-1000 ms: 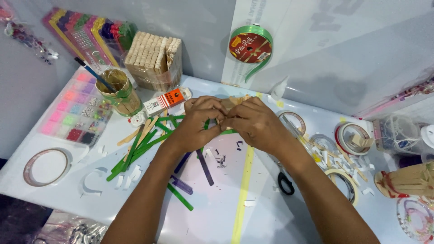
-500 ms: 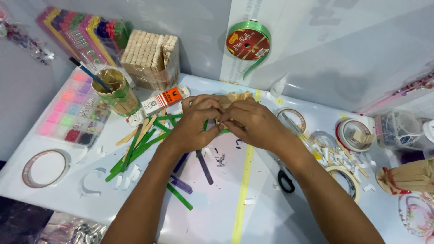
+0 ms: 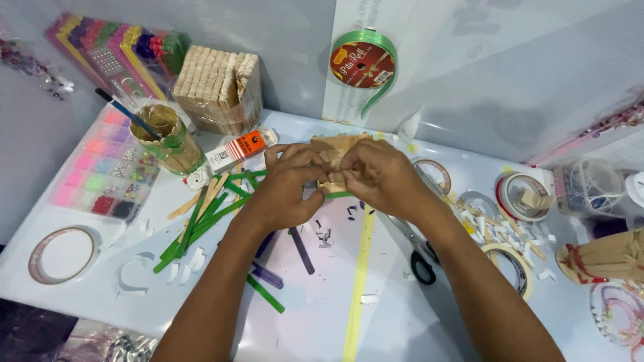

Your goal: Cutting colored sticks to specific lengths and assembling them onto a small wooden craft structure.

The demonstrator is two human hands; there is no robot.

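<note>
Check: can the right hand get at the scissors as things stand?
Probably yes. The scissors lie open to view on the table beside the right forearm, nothing on top. But the right hand holds the stick piece with the left hand.

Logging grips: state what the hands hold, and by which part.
Both hands, left hand and right hand, hold a small wooden stick piece; the fingers pinch its lower edge from either side.

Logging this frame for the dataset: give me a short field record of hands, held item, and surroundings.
left hand: gripping the small pale wooden craft-stick assembly from its left side
right hand: gripping the same assembly from the right
surface: white table crossed by a yellow tape strip
left of hands: loose green flat craft sticks, clear round tape roll
right of hands: black-handled scissors
rear: green ribbon spool, bundle of plain wooden sticks
</note>
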